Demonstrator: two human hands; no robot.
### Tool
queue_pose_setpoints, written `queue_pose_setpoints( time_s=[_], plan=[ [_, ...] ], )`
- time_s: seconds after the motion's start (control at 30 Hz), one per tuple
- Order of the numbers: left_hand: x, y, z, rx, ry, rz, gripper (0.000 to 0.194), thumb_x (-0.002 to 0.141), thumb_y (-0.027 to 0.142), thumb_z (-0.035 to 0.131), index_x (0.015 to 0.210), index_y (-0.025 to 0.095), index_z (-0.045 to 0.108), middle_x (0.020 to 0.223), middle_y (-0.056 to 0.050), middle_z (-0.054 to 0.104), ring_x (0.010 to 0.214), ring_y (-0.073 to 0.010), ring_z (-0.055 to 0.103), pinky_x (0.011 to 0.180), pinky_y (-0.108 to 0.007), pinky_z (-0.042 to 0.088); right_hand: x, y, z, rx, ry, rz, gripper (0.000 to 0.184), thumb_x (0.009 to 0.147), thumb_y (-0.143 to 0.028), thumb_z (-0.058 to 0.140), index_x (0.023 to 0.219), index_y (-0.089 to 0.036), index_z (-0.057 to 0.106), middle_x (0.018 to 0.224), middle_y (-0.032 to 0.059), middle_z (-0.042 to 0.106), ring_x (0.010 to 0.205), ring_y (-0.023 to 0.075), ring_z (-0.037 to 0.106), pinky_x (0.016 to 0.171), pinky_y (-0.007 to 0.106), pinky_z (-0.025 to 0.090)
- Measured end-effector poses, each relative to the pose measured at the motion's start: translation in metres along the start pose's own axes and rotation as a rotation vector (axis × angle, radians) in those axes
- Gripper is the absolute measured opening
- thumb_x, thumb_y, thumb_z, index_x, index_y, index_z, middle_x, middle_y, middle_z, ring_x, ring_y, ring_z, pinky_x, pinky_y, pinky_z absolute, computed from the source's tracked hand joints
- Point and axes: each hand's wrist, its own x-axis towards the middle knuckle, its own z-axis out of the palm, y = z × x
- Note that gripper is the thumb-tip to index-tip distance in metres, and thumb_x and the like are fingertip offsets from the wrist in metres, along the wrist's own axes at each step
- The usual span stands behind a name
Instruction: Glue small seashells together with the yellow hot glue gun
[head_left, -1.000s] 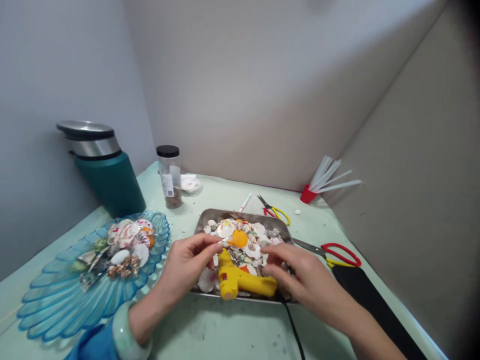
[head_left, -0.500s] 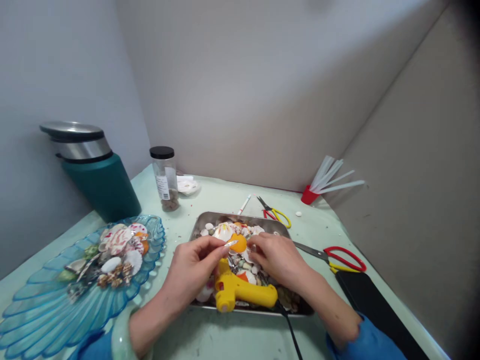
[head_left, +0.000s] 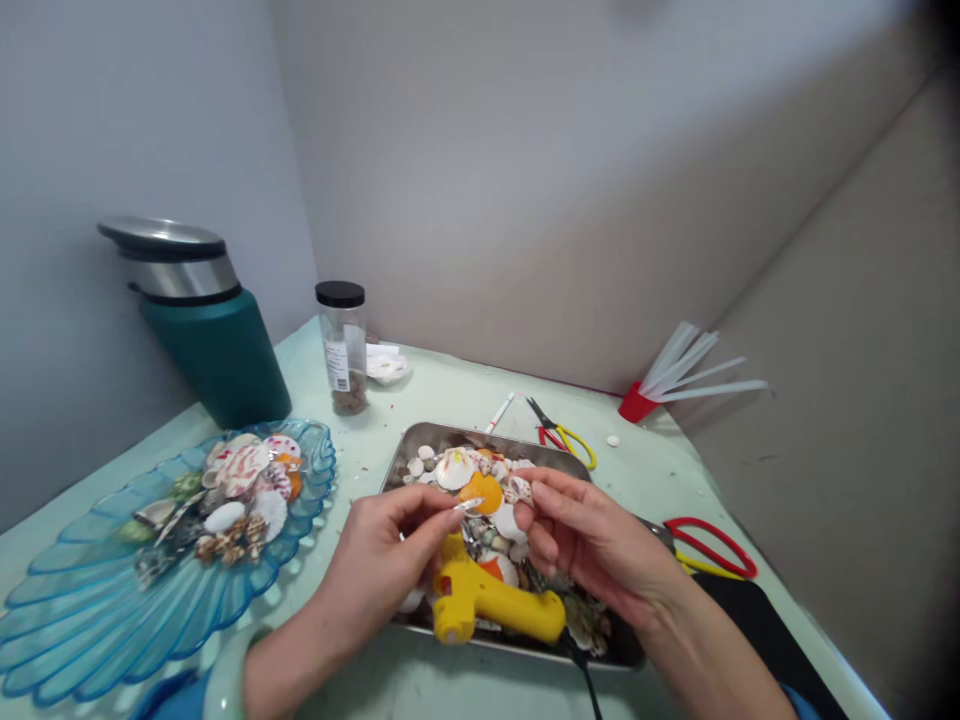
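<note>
My left hand (head_left: 394,555) pinches a small, pointed white shell (head_left: 469,505) between thumb and fingers, over the left part of a metal tray (head_left: 420,432). My right hand (head_left: 581,530) holds a small speckled seashell (head_left: 518,490) by its fingertips, raised above the tray's right side. Mixed shells fill the tray, among them an orange shell (head_left: 484,492) between my hands and a white scallop shell (head_left: 455,468) behind it. A yellow glue gun (head_left: 495,597) lies across the tray's near part, its black cord running off the front edge.
On the left is a blue shell-shaped glass dish (head_left: 97,620) with shells. Behind stand a teal bottle (head_left: 214,350) and a clear jar (head_left: 343,350). Scissors (head_left: 570,440), larger red-and-yellow scissors (head_left: 709,550), a marker (head_left: 500,412) and a red cup of glue sticks (head_left: 637,402) lie beyond and right.
My right hand has lifted from the shells in the tray and turned, now with a speckled seashell in its fingers. My left hand still holds the white shell. The view has shifted slightly.
</note>
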Motion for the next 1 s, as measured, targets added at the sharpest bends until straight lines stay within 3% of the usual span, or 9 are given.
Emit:
queue_pose_setpoints(
  time_s=[0.13,0.27,0.4,0.5,0.6,0.7,1.0],
  plan=[
    [-0.002,0.0,0.0,0.026,0.006,0.041,0.019,0.077,0.033,0.063,0.077,0.014,0.067,0.055,0.001,0.059,0.043,-0.0115,0.054,0.043,-0.021,0.046,0.003,0.003,0.002,0.141,0.042,0.038,0.035,0.074,-0.041,0.072,0.099,-0.019,0.062,0.07,-0.0032,0.057,0.048,0.005,0.044,0.045,0.018,0.039],
    [-0.003,0.001,0.0,0.054,0.01,0.064,0.017,0.078,0.031,0.063,0.075,0.015,0.068,0.056,0.001,0.059,0.044,-0.0106,0.054,0.042,-0.019,0.045,0.0,0.001,0.007,0.141,0.099,0.011,0.025,0.075,-0.033,0.074,0.092,-0.016,0.065,0.064,-0.0034,0.059,0.048,0.0052,0.046,0.046,0.017,0.04],
    [-0.003,0.001,-0.001,0.137,0.026,0.113,0.016,0.079,0.028,0.062,0.072,0.015,0.069,0.059,0.0,0.062,0.047,-0.0106,0.055,0.044,-0.017,0.045,-0.006,0.001,0.017,-0.168,0.223,-0.11,0.018,0.078,-0.033,0.071,0.087,-0.018,0.067,0.057,-0.0046,0.059,0.049,0.0077,0.051,0.049,0.019,0.043],
    [-0.004,0.0,-0.001,0.202,0.03,0.153,0.016,0.079,0.027,0.062,0.073,0.016,0.071,0.063,-0.001,0.066,0.05,-0.0112,0.057,0.046,-0.017,0.046,-0.011,0.004,0.024,-0.558,0.285,-0.364,0.012,0.083,-0.029,0.065,0.088,-0.02,0.07,0.075,0.0005,0.067,0.063,0.013,0.06,0.059,0.025,0.049],
    [-0.005,0.0,-0.001,0.222,0.026,0.164,0.016,0.08,0.028,0.061,0.075,0.016,0.072,0.065,-0.002,0.068,0.052,-0.0118,0.059,0.047,-0.017,0.046,-0.013,0.007,0.028,-0.812,0.288,-0.614,0.014,0.086,-0.021,0.06,0.093,-0.021,0.071,0.091,0.004,0.07,0.083,0.0172,0.065,0.076,0.029,0.05],
    [-0.006,0.002,-0.001,0.216,0.025,0.161,0.016,0.08,0.026,0.062,0.074,0.016,0.072,0.063,-0.002,0.067,0.051,-0.0117,0.059,0.048,-0.017,0.046,-0.013,0.01,0.031,-0.89,0.307,-0.713,0.014,0.087,-0.016,0.059,0.093,-0.019,0.071,0.09,0.0048,0.071,0.082,0.0165,0.065,0.075,0.027,0.05],
    [-0.006,0.005,0.001,0.082,-0.014,0.067,0.015,0.077,0.025,0.063,0.068,0.015,0.069,0.049,0.002,0.059,0.042,-0.0111,0.056,0.044,-0.019,0.045,-0.012,0.019,0.039,-1.002,0.309,-0.825,0.019,0.087,-0.01,0.054,0.098,-0.019,0.068,0.088,0.0066,0.069,0.08,0.0173,0.066,0.073,0.028,0.053]
  ],
)
